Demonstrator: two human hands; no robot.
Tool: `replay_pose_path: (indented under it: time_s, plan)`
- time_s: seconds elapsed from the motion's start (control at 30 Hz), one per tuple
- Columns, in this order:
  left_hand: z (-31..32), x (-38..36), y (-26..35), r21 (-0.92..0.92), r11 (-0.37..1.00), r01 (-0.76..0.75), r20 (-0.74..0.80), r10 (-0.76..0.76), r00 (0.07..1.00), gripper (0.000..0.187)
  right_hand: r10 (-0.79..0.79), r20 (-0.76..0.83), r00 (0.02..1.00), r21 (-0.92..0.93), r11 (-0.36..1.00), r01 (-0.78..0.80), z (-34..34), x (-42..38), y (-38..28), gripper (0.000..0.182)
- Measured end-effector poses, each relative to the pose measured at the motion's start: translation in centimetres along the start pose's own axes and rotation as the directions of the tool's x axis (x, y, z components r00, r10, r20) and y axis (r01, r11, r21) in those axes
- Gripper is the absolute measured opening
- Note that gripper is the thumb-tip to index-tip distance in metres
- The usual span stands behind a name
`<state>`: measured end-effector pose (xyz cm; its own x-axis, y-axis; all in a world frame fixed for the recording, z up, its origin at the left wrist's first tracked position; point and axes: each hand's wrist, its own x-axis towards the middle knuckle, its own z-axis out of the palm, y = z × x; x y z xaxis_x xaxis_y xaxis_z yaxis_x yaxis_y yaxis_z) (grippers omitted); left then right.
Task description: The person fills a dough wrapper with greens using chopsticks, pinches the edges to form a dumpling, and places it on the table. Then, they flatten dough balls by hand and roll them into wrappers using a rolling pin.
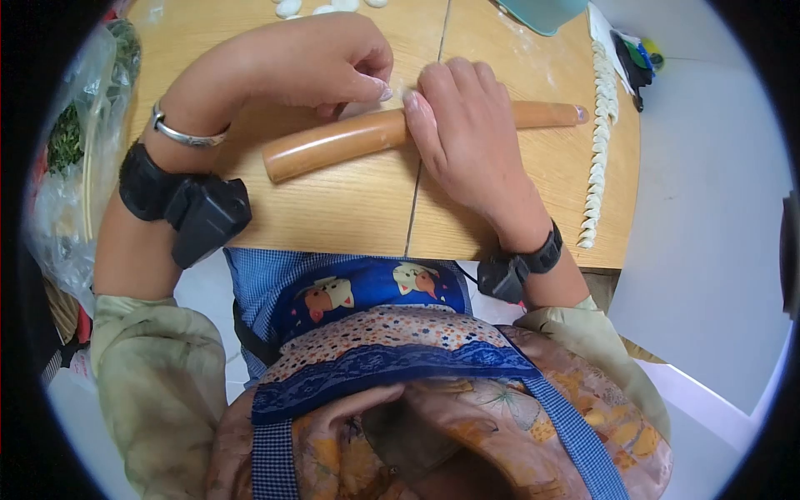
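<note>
My right hand (467, 125) is closed over a wooden rolling pin (333, 146), which lies slantwise across the table with both ends showing. Beside the pin's far side, my left hand (325, 62) is closed, its fingers curled down on the edge of a pale dough wrapper (360, 108). Only a sliver of that wrapper shows between the left fingers and the pin. Several flattened white dough pieces (288, 7) lie at the far edge of the view, beyond my left hand.
Along the right side of the wooden table (333, 221) runs a long row of overlapping pale dough pieces (598, 150). A teal container (546, 12) stands at the far right. Clear plastic bags (71, 200), one with greens inside, are at the left edge. A black-handled item (635, 75) lies beyond the row.
</note>
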<state>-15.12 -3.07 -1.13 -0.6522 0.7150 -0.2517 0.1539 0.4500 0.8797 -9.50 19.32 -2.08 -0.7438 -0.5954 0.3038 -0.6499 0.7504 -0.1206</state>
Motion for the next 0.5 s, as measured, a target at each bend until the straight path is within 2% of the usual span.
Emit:
replay_pose_path:
  time_s: [0.1, 0.17, 0.3, 0.37, 0.5]
  plan:
    - [0.0, 0.3, -0.2, 0.066, 0.998, -0.017, -0.006, 0.017, 1.0, 0.016, -0.005, -0.023, 1.0, -0.038, 0.999, 0.004, 0.9, 2.0, 0.8, 0.024]
    - [0.3, 0.3, -1.1, 0.224, 0.952, -0.207, -0.173, 0.248, 0.953, 0.018, -0.006, -0.028, 1.0, -0.031, 1.0, 0.005, 1.2, 2.7, 1.0, 0.024]
    - [0.0, -0.1, -0.3, 0.218, 0.958, -0.184, -0.163, 0.221, 0.962, 0.016, 0.006, -0.009, 1.0, -0.023, 1.0, -0.006, 0.7, 2.1, 0.5, 0.024]
    - [0.0, -0.1, -0.1, 0.194, 0.968, -0.16, -0.076, 0.178, 0.981, 0.013, 0.026, 0.015, 1.0, -0.005, 1.0, -0.026, -0.2, 1.0, -0.4, 0.024]
    - [0.2, -0.1, 0.4, 0.229, 0.963, -0.145, -0.027, 0.155, 0.987, 0.011, 0.062, 0.034, 0.997, 0.067, 0.996, -0.064, -1.1, -1.8, -1.6, 0.025]
